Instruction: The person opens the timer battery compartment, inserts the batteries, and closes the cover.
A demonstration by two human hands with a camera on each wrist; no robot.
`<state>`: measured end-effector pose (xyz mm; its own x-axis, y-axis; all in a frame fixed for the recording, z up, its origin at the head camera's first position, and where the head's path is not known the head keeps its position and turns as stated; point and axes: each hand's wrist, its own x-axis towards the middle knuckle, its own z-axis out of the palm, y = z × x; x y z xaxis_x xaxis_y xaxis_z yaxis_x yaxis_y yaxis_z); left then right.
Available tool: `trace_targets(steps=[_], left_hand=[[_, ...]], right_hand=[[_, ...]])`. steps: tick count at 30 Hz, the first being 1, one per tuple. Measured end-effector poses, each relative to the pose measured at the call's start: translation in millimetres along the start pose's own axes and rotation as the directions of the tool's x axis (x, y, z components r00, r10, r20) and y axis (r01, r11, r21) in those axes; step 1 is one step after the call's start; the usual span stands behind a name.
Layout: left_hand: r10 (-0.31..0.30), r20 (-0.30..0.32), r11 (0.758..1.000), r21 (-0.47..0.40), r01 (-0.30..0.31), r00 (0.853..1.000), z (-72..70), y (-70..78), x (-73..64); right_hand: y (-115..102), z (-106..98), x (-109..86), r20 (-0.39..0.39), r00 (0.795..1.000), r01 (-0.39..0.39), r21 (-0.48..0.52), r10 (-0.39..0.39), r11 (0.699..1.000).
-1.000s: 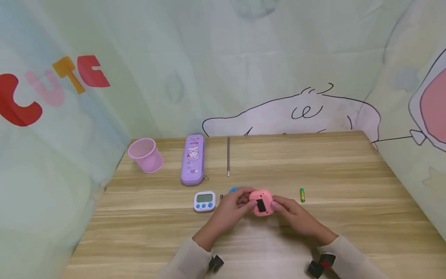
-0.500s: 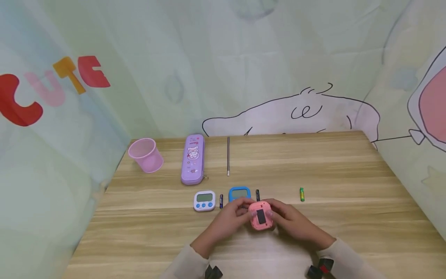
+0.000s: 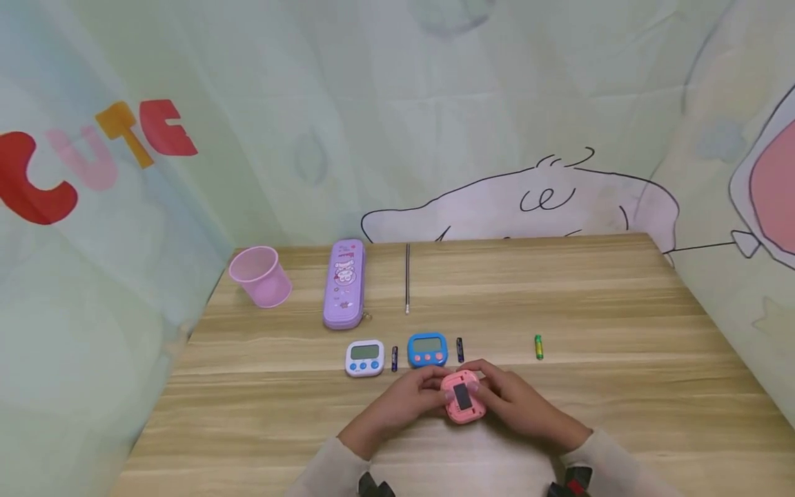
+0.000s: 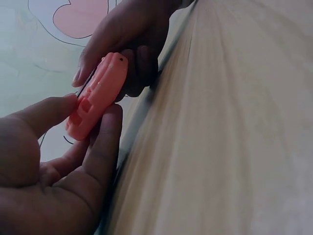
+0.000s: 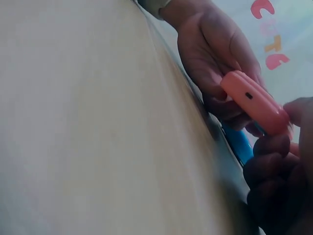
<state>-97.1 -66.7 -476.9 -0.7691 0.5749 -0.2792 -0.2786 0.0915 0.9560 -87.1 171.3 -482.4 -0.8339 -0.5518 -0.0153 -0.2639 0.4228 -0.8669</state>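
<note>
Both hands hold a pink digital timer [image 3: 466, 414] above the near part of the table, its back turned up with a dark rectangular patch in the middle. My left hand [image 3: 402, 402] pinches its left side, thumb on the back and fingers beneath. From the right, my right hand [image 3: 522, 404] grips it likewise, its thumb on the dark patch. In the left wrist view, small recesses show along one edge of the timer [image 4: 100, 98]. A small dark slot marks the side of the timer [image 5: 261, 107] in the right wrist view. Its front is hidden.
Just beyond the hands lie a blue timer [image 3: 427, 344], a white timer [image 3: 365, 352] and two dark batteries [image 3: 394, 359]. A green battery [image 3: 538, 347] lies to the right. Farther back are a pencil [image 3: 407, 279], a purple pencil case [image 3: 344, 284] and a pink cup [image 3: 263, 277].
Both hands have drawn the pink timer down toward the person, uncovering the blue timer and a dark battery. The right thumb has shifted from the timer's edge onto its back.
</note>
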Motion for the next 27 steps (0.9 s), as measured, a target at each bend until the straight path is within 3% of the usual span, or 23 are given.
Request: trace_targets(steps=[4,16,27], left_hand=[[-0.018,0.012,0.996,-0.084,0.019,1.000,0.8,-0.9,-0.7],[-0.011,0.045,0.996,-0.087,0.015,0.999,-0.2,-4.6,0.5],[-0.014,0.026,0.997,-0.069,0.015,1.000,-0.9,-5.9,1.0]], right_hand=[[-2,5,-1.9,-0.033,0.999,-0.005,-0.046,0.004,0.999],[-12,21,-1.8,-0.190,0.979,-0.113,-0.214,0.073,0.970],[-14,30,-1.1,-0.267,0.963,-0.075,-0.403,-0.039,0.912]])
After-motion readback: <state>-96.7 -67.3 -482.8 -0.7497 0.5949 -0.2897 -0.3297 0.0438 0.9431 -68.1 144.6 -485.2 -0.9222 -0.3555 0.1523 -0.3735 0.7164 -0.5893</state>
